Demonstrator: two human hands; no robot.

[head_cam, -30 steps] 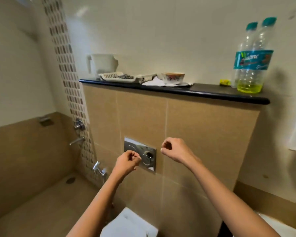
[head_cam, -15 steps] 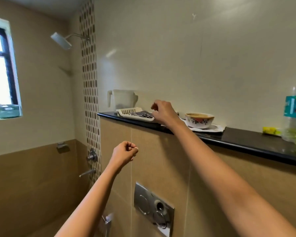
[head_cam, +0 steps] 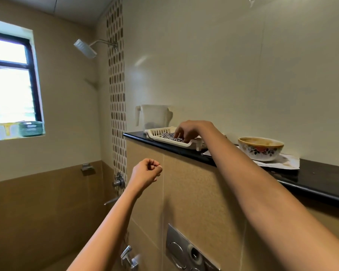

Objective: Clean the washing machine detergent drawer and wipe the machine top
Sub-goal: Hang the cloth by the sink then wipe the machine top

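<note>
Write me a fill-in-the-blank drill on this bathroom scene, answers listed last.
1. The right hand reaches into the white tray on the ledge, whose top is ____.
2. The left hand is curled into a ____, holding nothing.
3. The floral bowl stands to the tray's ____.
Missing words: black; fist; right.

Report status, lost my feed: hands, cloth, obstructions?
Left hand fisted, empty, mid-air. Right hand in white tray, fingertips on checked cloth, grip unclear. Jug behind, bowl to the right, neither blocking.
</note>
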